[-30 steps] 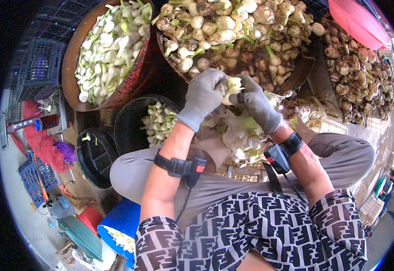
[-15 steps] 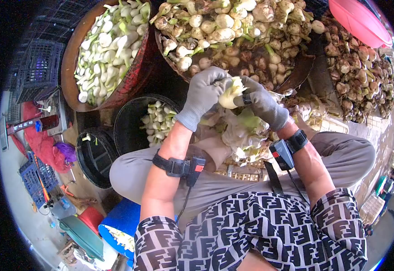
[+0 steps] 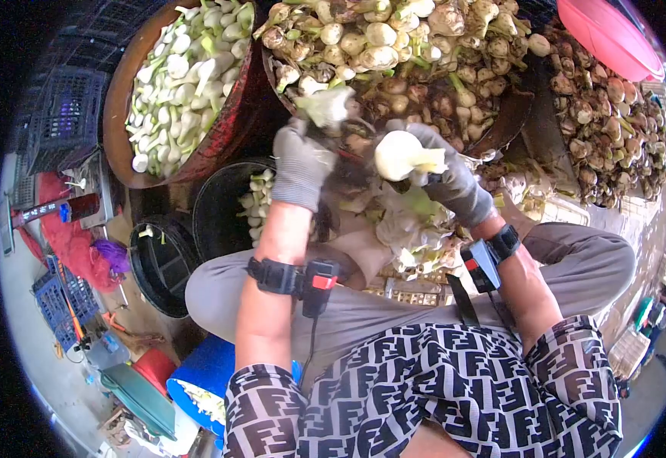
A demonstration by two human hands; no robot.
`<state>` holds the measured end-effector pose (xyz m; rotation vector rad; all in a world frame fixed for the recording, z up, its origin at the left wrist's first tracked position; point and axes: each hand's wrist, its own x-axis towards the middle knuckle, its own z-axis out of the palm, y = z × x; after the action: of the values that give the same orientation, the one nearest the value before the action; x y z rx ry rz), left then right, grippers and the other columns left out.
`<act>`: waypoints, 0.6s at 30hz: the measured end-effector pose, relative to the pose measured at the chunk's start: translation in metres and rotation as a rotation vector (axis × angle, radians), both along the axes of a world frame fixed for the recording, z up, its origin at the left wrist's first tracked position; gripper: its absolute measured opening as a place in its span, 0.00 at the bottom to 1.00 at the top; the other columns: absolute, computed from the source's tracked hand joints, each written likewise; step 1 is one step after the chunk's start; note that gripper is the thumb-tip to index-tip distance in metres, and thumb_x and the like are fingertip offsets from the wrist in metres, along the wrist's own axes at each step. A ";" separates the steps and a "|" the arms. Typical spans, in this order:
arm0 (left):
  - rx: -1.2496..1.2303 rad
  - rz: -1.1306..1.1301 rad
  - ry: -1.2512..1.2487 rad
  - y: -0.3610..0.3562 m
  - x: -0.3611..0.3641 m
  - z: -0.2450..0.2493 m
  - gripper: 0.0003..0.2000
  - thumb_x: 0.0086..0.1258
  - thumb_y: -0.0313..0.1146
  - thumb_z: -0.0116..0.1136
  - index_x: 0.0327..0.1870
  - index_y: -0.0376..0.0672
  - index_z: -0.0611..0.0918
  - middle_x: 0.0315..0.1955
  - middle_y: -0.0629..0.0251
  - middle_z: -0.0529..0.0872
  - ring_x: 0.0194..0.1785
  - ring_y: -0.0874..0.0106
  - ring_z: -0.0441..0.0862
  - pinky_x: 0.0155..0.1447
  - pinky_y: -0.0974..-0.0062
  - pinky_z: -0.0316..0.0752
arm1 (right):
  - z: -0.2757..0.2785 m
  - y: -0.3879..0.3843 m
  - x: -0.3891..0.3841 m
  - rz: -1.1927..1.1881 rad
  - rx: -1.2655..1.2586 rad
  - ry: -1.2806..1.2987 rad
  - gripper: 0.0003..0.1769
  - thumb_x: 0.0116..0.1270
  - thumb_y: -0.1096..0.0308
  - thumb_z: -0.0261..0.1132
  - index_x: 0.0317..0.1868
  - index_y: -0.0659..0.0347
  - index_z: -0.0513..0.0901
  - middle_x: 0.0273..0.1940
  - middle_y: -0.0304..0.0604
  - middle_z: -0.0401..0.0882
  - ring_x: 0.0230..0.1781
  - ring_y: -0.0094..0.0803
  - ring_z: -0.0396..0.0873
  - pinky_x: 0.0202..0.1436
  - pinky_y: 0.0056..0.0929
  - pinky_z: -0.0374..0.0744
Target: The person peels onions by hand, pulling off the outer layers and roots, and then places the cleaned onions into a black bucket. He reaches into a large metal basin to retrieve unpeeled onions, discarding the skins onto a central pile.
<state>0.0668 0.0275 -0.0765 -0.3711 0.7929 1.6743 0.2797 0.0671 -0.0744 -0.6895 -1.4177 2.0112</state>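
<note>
In grey knit gloves, both my hands are raised above my lap. My right hand (image 3: 451, 175) is closed round a garlic bulb (image 3: 398, 156), smooth and white, with its short cut stem pointing right. My left hand (image 3: 300, 164) is a fist, smeared by motion. From its top sticks a pale, blurred strip of garlic skin (image 3: 325, 107). Below the hands lies a heap of peeled garlic skins (image 3: 417, 237). Beyond them stands a wide tub (image 3: 501, 137) of unpeeled, dirty garlic bulbs in dark water.
A rusty red drum (image 3: 123, 153) at the upper left holds peeled garlic. Closer in, a black bucket (image 3: 211, 202) has more white bulbs. A pile of unpeeled garlic (image 3: 600, 122) lies right, below a pink basin (image 3: 608, 34). At lower left are a blue bucket (image 3: 203, 366) and a smaller black tub (image 3: 161, 282).
My hands have moved apart. The left went leftward with a strip of skin pulled off the bulb; the right keeps the bulb, now whiter and turned with its stem to the right.
</note>
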 end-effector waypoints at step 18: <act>-0.177 -0.937 1.663 -0.010 0.051 0.013 0.11 0.58 0.34 0.56 0.39 0.40 0.81 0.28 0.56 0.83 0.32 0.69 0.81 0.39 0.75 0.73 | 0.009 0.004 -0.006 -0.197 0.396 -0.403 0.36 0.44 0.77 0.74 0.55 0.63 0.67 0.52 0.39 0.71 0.54 0.25 0.68 0.58 0.25 0.68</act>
<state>0.1179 0.0176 -0.0633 1.3086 1.8707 0.6807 0.2736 0.0713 -0.0656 -1.0426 -1.8283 1.4305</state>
